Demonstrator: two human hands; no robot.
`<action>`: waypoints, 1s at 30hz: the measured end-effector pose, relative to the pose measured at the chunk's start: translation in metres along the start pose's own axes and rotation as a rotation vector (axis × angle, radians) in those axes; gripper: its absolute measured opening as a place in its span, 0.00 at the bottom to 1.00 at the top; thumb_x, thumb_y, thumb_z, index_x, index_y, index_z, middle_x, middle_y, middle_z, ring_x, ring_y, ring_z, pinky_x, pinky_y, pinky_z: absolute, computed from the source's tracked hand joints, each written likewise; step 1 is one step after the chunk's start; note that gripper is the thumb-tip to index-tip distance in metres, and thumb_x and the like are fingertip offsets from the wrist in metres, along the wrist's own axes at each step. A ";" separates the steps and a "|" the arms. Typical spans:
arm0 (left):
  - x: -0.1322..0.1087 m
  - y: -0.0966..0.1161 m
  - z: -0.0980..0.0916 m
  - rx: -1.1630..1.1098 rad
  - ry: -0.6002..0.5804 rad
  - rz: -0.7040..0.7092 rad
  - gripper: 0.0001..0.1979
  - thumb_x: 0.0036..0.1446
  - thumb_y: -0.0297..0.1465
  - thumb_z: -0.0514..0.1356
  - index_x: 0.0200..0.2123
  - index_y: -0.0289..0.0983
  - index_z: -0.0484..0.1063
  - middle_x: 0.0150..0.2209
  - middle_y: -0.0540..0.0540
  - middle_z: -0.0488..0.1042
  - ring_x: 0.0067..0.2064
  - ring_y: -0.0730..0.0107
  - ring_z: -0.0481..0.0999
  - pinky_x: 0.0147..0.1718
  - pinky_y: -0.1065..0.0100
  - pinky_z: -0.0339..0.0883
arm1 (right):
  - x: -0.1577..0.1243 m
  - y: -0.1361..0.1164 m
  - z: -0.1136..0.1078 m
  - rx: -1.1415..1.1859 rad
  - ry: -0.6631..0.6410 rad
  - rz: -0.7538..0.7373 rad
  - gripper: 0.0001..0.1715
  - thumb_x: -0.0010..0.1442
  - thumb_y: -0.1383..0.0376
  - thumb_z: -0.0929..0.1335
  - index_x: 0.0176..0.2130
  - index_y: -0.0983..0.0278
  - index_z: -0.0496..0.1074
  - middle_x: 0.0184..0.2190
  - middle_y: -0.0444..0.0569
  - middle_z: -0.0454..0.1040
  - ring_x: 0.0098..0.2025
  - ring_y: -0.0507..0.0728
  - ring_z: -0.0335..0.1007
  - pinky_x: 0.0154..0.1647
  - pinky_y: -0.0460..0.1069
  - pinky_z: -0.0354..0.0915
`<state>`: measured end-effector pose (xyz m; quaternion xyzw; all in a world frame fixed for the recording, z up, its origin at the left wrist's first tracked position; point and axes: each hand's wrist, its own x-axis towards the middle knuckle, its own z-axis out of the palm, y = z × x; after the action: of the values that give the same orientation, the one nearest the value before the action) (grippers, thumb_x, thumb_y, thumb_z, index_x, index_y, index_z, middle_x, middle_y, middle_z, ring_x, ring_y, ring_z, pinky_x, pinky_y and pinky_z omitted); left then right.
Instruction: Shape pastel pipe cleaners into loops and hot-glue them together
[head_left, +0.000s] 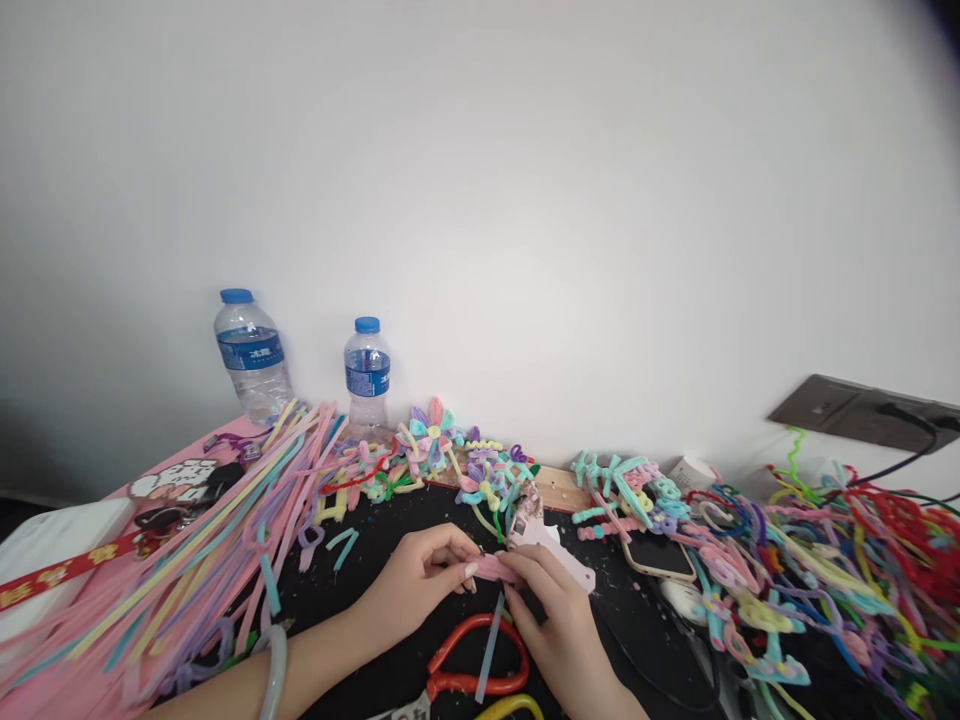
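Observation:
My left hand [420,580] pinches one end of a short bundle of pink pipe cleaners [493,568] between thumb and fingers. My right hand [559,615] is closed on the other end, its fingers covering part of it. Just below the bundle lies a pale translucent glue stick [489,655], across the red handle of a pair of scissors [480,685]. Behind my right hand, a pale pink glue gun [555,555] rests on the black mat [360,590].
Long pastel pipe cleaners [210,530] spread over the left side. Two water bottles [251,350] stand by the wall. Pipe-cleaner flowers [435,435] lie at the back. A phone [660,556] and tangled colourful pipe cleaners [847,590] are on the right, below a wall socket [862,410].

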<state>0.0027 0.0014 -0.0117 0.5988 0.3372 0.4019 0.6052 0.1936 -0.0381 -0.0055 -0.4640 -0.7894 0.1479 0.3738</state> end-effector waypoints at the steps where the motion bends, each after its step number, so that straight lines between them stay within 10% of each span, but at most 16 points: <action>1: -0.001 0.000 0.000 0.002 0.001 -0.005 0.07 0.53 0.32 0.61 0.33 0.33 0.71 0.27 0.49 0.73 0.30 0.69 0.73 0.32 0.67 0.68 | 0.000 0.000 0.000 0.002 0.005 -0.001 0.18 0.57 0.77 0.63 0.45 0.62 0.70 0.41 0.53 0.73 0.44 0.59 0.71 0.45 0.53 0.70; 30: 0.001 0.000 -0.001 -0.050 -0.007 -0.016 0.09 0.53 0.35 0.62 0.33 0.34 0.69 0.28 0.49 0.72 0.31 0.68 0.74 0.31 0.67 0.67 | -0.001 0.001 0.003 0.033 0.075 0.075 0.12 0.57 0.74 0.64 0.40 0.63 0.71 0.31 0.48 0.77 0.29 0.55 0.73 0.31 0.47 0.70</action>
<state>0.0028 0.0028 -0.0115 0.5822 0.3299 0.4032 0.6242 0.1921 -0.0382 -0.0081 -0.4924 -0.7544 0.1572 0.4047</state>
